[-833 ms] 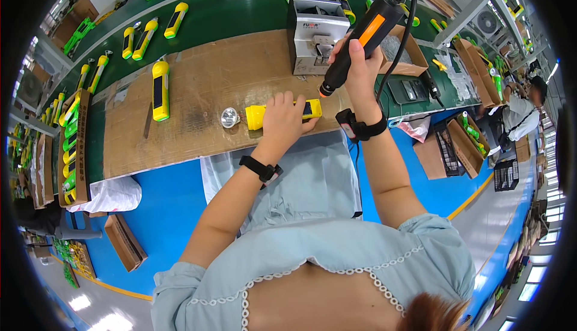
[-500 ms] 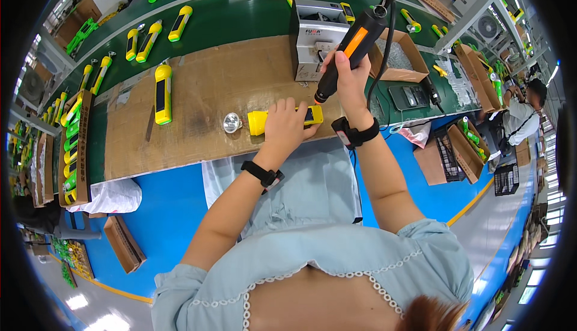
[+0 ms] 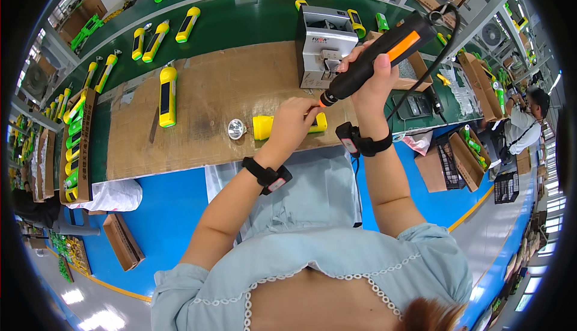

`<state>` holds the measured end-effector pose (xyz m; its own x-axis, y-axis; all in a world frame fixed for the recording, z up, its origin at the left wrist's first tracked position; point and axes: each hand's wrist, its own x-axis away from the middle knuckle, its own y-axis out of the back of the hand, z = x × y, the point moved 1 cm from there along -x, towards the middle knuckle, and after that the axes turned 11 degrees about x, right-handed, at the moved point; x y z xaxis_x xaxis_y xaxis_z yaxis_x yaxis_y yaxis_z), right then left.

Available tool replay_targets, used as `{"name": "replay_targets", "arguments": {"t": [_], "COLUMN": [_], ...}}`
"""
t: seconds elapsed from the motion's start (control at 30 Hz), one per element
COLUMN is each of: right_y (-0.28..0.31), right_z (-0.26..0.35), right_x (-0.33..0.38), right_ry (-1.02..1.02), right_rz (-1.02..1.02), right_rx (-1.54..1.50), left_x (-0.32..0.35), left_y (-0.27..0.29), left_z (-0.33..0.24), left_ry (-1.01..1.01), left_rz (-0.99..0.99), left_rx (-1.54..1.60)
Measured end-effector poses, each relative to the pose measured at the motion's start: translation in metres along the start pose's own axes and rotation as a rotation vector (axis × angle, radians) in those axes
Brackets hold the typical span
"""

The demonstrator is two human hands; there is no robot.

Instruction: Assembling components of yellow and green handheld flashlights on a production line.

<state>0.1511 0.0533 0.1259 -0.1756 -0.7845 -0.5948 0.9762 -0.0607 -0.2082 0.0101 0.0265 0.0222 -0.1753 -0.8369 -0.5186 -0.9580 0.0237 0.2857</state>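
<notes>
- At a factory bench, my right hand [image 3: 371, 81] is clenched around a black-and-orange electric screwdriver [image 3: 377, 57], held tilted, its tip pointing down and to my left, just above the fingers of my other hand.
- My left hand [image 3: 293, 123] rests on a yellow flashlight body [image 3: 264, 127] lying flat on the brown board [image 3: 210, 96]; fingers press on its middle and raise toward the driver's tip. Whether they pinch a screw I cannot tell.
- The flashlight body lies near the board's near edge, its open end facing a silver reflector [image 3: 236, 129] just beside it, apart from it.
- A grey screw feeder box [image 3: 324, 45] stands at the board's far right, close behind the driver's tip; little room there.
- To my left the board lies open, with one finished yellow flashlight [image 3: 167, 88] lying well apart from my hands.
- Beyond the board's far edge, the green conveyor belt [image 3: 240, 18] carries more yellow flashlights [image 3: 157, 36], well apart.
- A cardboard tray of flashlights [image 3: 75, 144] lines the board's left edge.
- The driver's black cable [image 3: 448, 36] loops up and right from the tool's rear, over a cardboard box [image 3: 415, 69] at the bench's right side.
- Black wristbands sit on both wrists; a blue floor shows under the bench's near edge.
</notes>
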Motion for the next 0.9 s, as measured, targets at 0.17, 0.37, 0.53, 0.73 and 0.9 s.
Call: {"name": "replay_targets", "arguments": {"t": [0.17, 0.37, 0.53, 0.73, 0.9], "right_y": [0.007, 0.019, 0.014, 0.015, 0.006], "right_z": [0.02, -0.006, -0.039, -0.059, -0.037], "right_x": [-0.018, -0.046, -0.059, -0.07, -0.068], "right_ry": [0.119, 0.204, 0.354, 0.163, 0.104], "right_rz": [-0.035, -0.123, -0.199, -0.149, -0.069], "right_rx": [-0.111, 0.1, 0.174, 0.241, 0.296], "left_x": [-0.029, -0.132, -0.137, -0.026, 0.003], "left_y": [0.012, 0.015, 0.012, 0.017, 0.0], "left_z": [-0.002, -0.022, -0.021, -0.023, 0.003], "left_ry": [-0.077, -0.137, -0.169, 0.058, 0.042], "left_rz": [0.011, -0.176, -0.195, 0.301, 0.312], "left_rx": [-0.102, -0.272, -0.466, -0.43, -0.326]}}
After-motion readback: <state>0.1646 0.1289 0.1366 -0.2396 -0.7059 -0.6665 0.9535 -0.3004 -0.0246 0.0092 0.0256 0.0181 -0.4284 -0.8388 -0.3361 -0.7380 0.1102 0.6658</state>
